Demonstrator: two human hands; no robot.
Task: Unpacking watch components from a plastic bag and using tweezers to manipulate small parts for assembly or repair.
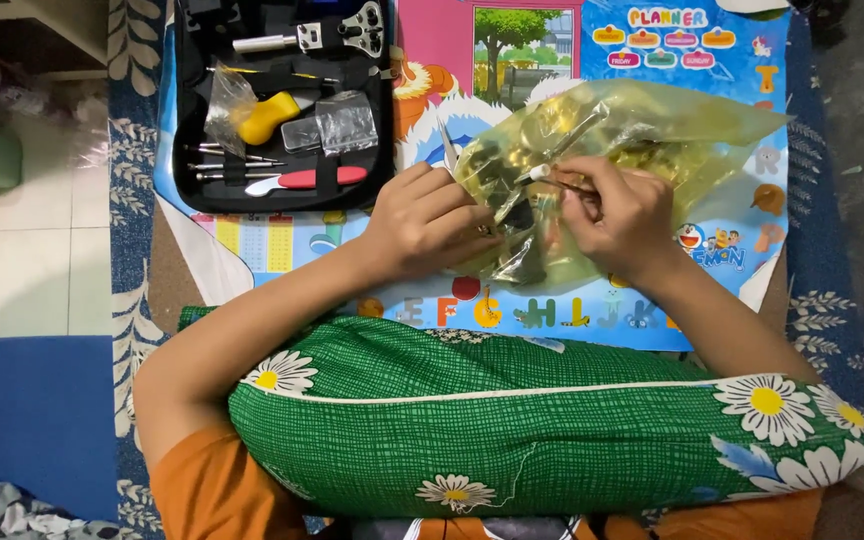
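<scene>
Left hand (430, 222) is clenched over a small item at the edge of the yellow plastic bag (612, 150), steadying it on the table (652, 310). Right hand (620, 215) has its fingers (580, 180) pinching a thin white-tipped tool (552, 170) angled toward that spot. Open black tool case (282, 100) lies just beside, within reach; forearms brace on a green floral pillow (512, 420).

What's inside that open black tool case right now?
The black tool case holds a yellow-handled tool, a red-handled tool, thin metal drivers and clear plastic bags. Whatever lies beneath the bags is hidden.

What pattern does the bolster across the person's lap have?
Green check with white daisies, yellow centres, on the bolster; the head view shows it.
</scene>
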